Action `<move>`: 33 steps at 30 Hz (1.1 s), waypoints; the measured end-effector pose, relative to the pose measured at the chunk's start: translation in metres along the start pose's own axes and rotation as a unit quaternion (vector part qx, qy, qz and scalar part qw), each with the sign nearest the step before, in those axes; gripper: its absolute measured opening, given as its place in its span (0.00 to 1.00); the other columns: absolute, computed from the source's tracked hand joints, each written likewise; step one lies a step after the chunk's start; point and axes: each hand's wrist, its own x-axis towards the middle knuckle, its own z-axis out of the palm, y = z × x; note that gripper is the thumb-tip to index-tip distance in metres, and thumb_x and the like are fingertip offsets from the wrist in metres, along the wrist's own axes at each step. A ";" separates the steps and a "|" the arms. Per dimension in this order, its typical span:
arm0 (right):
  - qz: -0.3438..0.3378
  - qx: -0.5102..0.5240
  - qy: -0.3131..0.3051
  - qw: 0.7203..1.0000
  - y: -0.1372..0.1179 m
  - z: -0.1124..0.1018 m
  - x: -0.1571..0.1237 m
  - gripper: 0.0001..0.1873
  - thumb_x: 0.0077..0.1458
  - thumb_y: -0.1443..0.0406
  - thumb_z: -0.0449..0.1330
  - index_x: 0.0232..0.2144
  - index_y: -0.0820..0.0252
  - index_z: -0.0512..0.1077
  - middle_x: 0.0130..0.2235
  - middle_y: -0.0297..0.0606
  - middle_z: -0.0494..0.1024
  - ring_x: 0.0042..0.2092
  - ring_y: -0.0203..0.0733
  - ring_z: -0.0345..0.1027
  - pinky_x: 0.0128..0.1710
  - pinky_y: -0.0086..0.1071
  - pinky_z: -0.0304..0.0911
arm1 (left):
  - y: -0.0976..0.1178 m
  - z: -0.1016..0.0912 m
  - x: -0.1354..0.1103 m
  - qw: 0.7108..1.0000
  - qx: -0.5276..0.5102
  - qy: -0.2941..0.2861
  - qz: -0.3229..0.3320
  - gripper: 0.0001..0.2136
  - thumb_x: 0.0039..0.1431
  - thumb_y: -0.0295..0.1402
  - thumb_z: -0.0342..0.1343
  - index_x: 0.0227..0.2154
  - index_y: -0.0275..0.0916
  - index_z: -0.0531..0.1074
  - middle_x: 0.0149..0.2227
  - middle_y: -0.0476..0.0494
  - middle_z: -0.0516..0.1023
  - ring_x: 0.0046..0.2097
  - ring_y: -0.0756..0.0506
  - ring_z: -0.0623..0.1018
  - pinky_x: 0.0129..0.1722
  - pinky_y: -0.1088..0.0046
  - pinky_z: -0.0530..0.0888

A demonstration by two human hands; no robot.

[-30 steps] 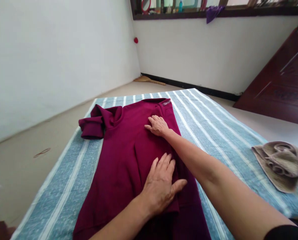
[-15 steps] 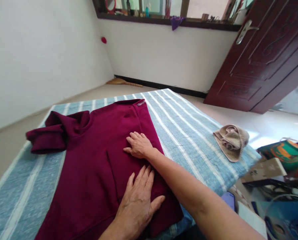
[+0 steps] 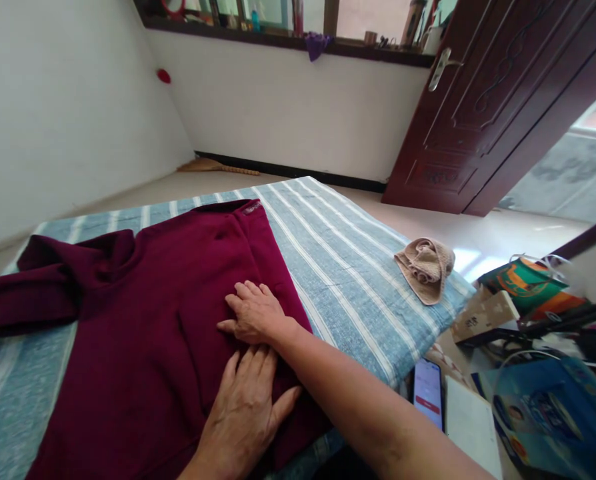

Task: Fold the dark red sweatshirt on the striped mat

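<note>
A maroon sweatshirt [image 3: 143, 347] lies spread on a table with a blue-and-white striped cloth [image 3: 348, 287]. One sleeve [image 3: 33, 293] is folded over at the left, and a small label [image 3: 252, 209] shows at the far edge. My left hand [image 3: 245, 407] rests palm down on the near part of the fabric, fingers stretched out and thumb apart. Just beyond it my right hand [image 3: 253, 312] also lies flat on the sweatshirt, fingers extended. My left fingertips are close to my right wrist; I cannot tell whether they touch.
A crumpled beige cloth [image 3: 425, 267] lies on the table's right side. Below that edge are a phone [image 3: 428, 393], a cardboard box [image 3: 485, 319], a green bag [image 3: 525, 283] and a blue package [image 3: 553, 413]. A dark red door [image 3: 458, 127] stands beyond.
The view has turned to the right, so everything appears further left. My right hand has slid slightly nearer to me over the fabric, closer to my left hand. Both remain flat.
</note>
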 end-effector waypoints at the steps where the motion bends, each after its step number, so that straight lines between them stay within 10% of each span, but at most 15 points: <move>1: 0.001 0.001 0.007 1.000 0.001 0.000 0.000 0.26 0.60 0.47 0.48 0.50 0.58 0.67 0.61 0.46 0.61 0.62 0.52 0.50 0.59 0.49 0.48 | 0.001 0.001 -0.003 1.000 0.012 0.007 0.001 0.29 0.60 0.48 0.48 0.57 0.33 0.61 0.55 0.31 0.71 0.57 0.34 0.69 0.57 0.55 0.61; 11: 0.009 -0.005 0.025 1.000 -0.002 0.000 -0.003 0.25 0.61 0.48 0.48 0.50 0.56 0.67 0.60 0.42 0.63 0.62 0.49 0.51 0.60 0.47 0.47 | 0.019 0.001 -0.024 0.995 0.085 0.056 -0.006 0.34 0.59 0.41 0.50 0.63 0.26 0.49 0.58 0.21 0.66 0.58 0.29 0.67 0.55 0.49 0.59; 26: 0.025 0.006 0.005 1.000 -0.008 -0.001 -0.007 0.25 0.60 0.51 0.51 0.54 0.57 0.65 0.62 0.42 0.60 0.64 0.49 0.48 0.61 0.46 0.44 | 0.026 -0.008 -0.039 0.988 0.105 0.101 0.043 0.31 0.55 0.45 0.53 0.55 0.27 0.64 0.58 0.25 0.68 0.61 0.33 0.63 0.61 0.52 0.53; 33: 0.036 0.020 -0.001 0.999 -0.013 0.006 -0.011 0.26 0.59 0.52 0.53 0.56 0.58 0.64 0.64 0.44 0.58 0.65 0.51 0.46 0.62 0.47 0.42 | 0.025 0.018 -0.051 0.978 0.116 0.173 0.010 0.26 0.58 0.48 0.46 0.50 0.34 0.70 0.54 0.34 0.73 0.65 0.37 0.57 0.65 0.53 0.45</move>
